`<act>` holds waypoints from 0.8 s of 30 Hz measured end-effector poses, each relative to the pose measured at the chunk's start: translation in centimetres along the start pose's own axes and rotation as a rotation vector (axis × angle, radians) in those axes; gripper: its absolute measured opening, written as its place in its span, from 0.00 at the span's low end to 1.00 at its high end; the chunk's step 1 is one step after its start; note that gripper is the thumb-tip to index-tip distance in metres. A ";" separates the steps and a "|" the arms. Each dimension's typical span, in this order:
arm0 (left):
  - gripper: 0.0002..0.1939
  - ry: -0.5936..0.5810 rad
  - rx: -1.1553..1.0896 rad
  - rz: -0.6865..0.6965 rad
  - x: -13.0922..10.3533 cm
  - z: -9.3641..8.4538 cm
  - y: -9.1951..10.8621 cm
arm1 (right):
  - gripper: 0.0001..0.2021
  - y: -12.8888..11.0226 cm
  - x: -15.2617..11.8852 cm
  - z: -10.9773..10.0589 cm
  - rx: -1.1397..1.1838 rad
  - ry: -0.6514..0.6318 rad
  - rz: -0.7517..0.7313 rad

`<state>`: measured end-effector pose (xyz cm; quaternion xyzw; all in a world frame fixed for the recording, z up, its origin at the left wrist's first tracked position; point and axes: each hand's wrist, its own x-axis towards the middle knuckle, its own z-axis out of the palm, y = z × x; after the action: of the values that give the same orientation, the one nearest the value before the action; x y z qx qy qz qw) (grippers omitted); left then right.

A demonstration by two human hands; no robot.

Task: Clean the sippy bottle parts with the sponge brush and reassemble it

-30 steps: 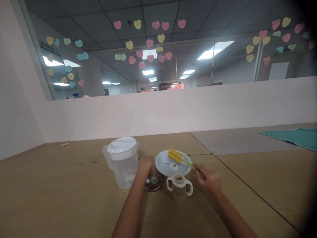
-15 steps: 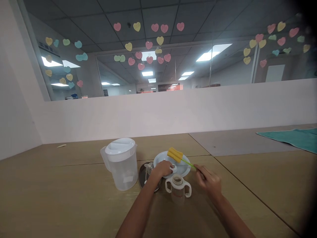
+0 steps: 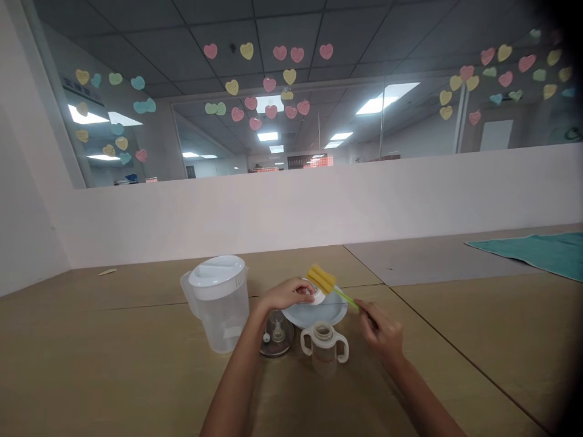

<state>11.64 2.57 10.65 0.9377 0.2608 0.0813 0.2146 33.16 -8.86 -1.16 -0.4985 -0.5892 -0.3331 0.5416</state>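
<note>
Standing mid-work, as I judge it: left hand [image 3: 289,294] has its fingers closed on a white ring [image 3: 317,297], held above a pale bowl [image 3: 314,317]. Right hand [image 3: 382,334] has its fingers wrapped round the green stick of a sponge brush [image 3: 322,279]; its yellow head reaches the ring, just past the left fingertips. Whether sponge touches ring, I cannot tell.

Done: the 2-handled bottle [image 3: 324,352] is uncovered, upright on the counter [image 3: 136,364], between the 2 sets of fingers and nearer the person. A clear teat [image 3: 277,332] and a small white piece [image 3: 266,337] lie apart from it in a round dark dish [image 3: 286,347], below the left fingers and partly behind that forearm.

Left: the ring's turn at the sponge looks unfinished; no part is back on the bottle. Whether teat or bottle has been cleaned does not show. Lidded pitcher [image 3: 223,315], left of the left fingers, is held by neither hand.
</note>
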 end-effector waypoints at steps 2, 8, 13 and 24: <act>0.16 0.042 -0.105 0.071 -1.3 -1.2 1.0 | 0.12 0.1 -0.1 0.1 -0.019 0.009 0.008; 0.13 0.109 0.228 -0.293 -4.1 -2.8 2.7 | 0.12 0.0 -0.3 0.3 -0.056 -0.042 -0.109; 0.09 -0.054 0.339 -0.562 -3.7 -2.2 0.9 | 0.12 0.1 -0.4 0.4 -0.074 -0.064 -0.099; 0.13 -0.275 0.205 -0.744 -1.8 0.9 -2.2 | 0.12 -0.1 -0.5 0.4 -0.049 -0.066 -0.092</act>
<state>9.36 3.00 8.85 0.7981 0.5577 -0.1545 0.1677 32.93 -8.60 -1.73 -0.4949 -0.6207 -0.3551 0.4937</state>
